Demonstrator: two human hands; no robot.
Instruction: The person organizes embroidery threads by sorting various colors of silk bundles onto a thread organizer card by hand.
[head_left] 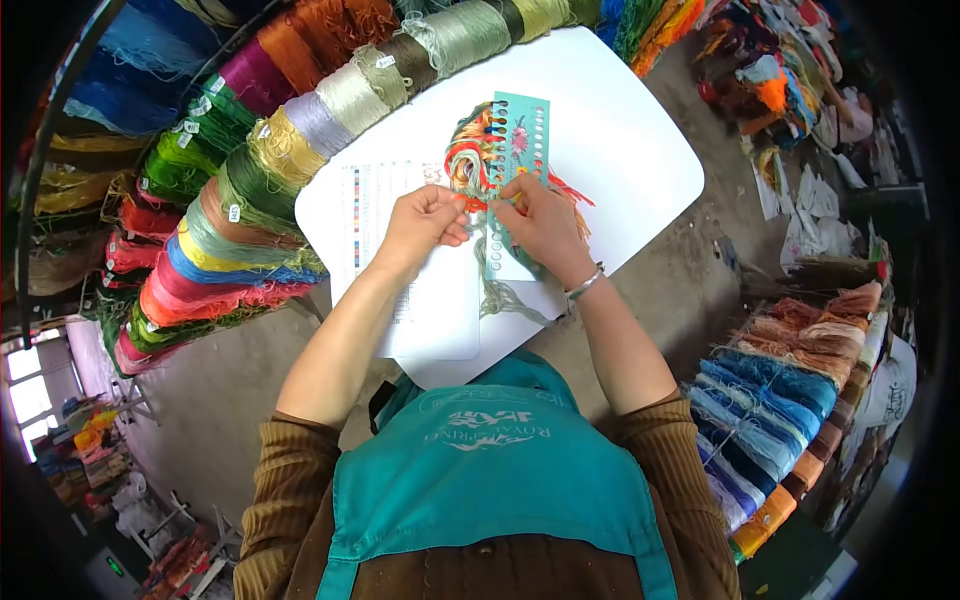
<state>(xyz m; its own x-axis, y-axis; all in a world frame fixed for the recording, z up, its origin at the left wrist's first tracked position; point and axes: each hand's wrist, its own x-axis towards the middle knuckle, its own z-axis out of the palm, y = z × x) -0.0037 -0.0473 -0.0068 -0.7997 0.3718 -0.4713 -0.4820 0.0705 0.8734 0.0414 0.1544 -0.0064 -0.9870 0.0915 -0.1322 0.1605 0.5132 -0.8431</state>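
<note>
A teal thread card (520,112) with holes down both edges and a printed flower lies on the white table. Looped skeins of coloured thread (466,160) hang from its left-edge holes. My left hand (422,225) is closed in a pinch on orange-red thread (473,204), just left of the card. That strand runs to the card's edge, where the fingertips of my right hand (548,228) pinch it. The right palm covers part of the card. Grey-green thread (508,298) trails below the card. More red and orange ends stick out behind my right hand.
A printed sheet with a colour chart (430,320) lies under my left forearm on the white table (620,140). Racks of coloured thread hanks (320,125) curve along the left and top. More hanks (765,410) are stacked at right. A person (855,115) is at upper right.
</note>
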